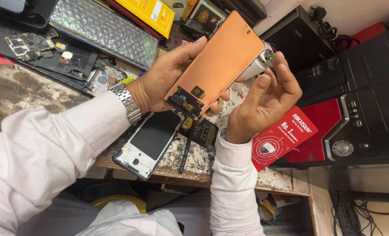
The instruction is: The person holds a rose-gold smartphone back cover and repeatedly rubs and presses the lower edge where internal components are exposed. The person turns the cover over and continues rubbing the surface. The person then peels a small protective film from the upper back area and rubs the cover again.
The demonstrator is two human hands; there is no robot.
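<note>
My left hand grips a phone display panel with its copper-coloured back facing me and a black flex connector at its lower end. My right hand is beside the panel's right edge, fingers curled, thumb and fingertips on a small white part behind the panel. Below the hands an opened phone frame with a dark battery lies on the worn wooden bench. A metal watch is on my left wrist.
A circuit board and phone parts lie at the back left beside a bubble-wrap pouch and a yellow box. A red card and black computer cases stand to the right. The bench edge runs below the phone frame.
</note>
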